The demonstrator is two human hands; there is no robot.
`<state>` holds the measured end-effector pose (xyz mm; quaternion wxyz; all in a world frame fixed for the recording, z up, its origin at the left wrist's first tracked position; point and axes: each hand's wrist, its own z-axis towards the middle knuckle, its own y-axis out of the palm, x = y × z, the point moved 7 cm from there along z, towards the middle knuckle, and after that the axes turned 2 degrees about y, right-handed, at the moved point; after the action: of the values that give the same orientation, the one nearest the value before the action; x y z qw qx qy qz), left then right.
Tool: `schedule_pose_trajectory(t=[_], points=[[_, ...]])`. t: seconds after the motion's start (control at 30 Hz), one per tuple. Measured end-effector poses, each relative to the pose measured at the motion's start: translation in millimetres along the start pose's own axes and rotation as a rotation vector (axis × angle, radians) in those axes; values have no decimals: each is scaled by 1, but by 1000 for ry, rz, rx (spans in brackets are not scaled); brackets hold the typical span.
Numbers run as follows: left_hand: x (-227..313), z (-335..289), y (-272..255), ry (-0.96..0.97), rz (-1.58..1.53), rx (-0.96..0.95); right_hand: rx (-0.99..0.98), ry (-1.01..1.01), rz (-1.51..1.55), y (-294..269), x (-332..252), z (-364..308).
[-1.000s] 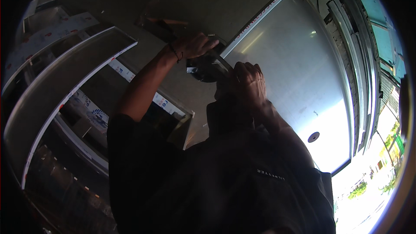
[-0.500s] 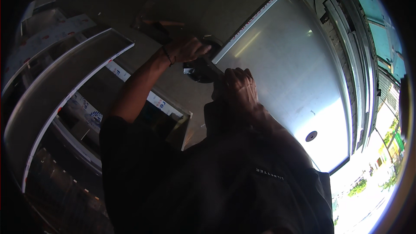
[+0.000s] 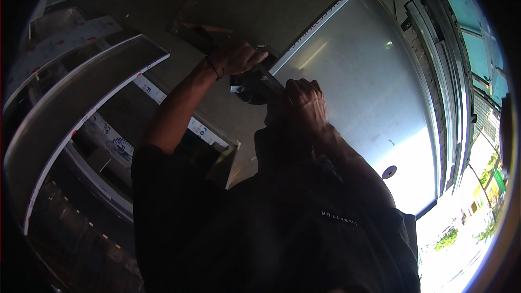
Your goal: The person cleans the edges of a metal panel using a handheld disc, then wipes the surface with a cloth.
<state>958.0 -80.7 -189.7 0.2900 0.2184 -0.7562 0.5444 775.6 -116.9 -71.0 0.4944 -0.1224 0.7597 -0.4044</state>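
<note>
Both of my hands are closed at the edge of a stainless steel panel (image 3: 361, 92). My left hand (image 3: 239, 58), with a dark band at the wrist, grips the far end of a dark bar-like tool (image 3: 269, 82). My right hand (image 3: 306, 100) is wrapped round its near end, by the panel's left edge. The tool's kind is too dim to make out. Below and beside it shows a dark round thing (image 3: 249, 91) with a small shiny patch; whether it belongs to the tool I cannot tell.
A small round disc (image 3: 389, 172) lies on the panel's near right part, in bright sunlight. Long metal frames (image 3: 97, 108) stand at the left, some with printed film. Metal lengths (image 3: 442, 87) line the right side. An orange-brown strip (image 3: 206, 28) lies on the dark floor (image 3: 255, 5).
My right hand has shifted slightly to the right and away from me. My left hand has moved a little to the right, still gripping. The disc on the panel looks brighter.
</note>
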Motion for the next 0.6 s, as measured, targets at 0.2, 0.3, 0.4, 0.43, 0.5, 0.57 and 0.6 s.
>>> schedule_pose_trajectory(t=[0.2, 0.3, 0.4, 0.43, 0.5, 0.57, 0.6], points=[[9, -6, -3, 78, 45, 83, 63, -2, 20, 2, 0, -6], [7, -4, -5, 37, 16, 106, 122, -6, 13, -5, 2, -1], [9, 0, -6, 41, 16, 91, 77, 0, 13, 3, 5, -5], [8, -5, -1, 90, 109, 25, 28, -20, 17, 8, 3, -8], [10, -11, -2, 143, 202, -40, 64, -71, 53, 8, -4, -11], [33, -15, -30, 116, 178, 131, 108, -104, 85, 1, -4, -10], [47, -25, -46, 113, 183, 129, 105, -101, 94, -7, -9, -6]])
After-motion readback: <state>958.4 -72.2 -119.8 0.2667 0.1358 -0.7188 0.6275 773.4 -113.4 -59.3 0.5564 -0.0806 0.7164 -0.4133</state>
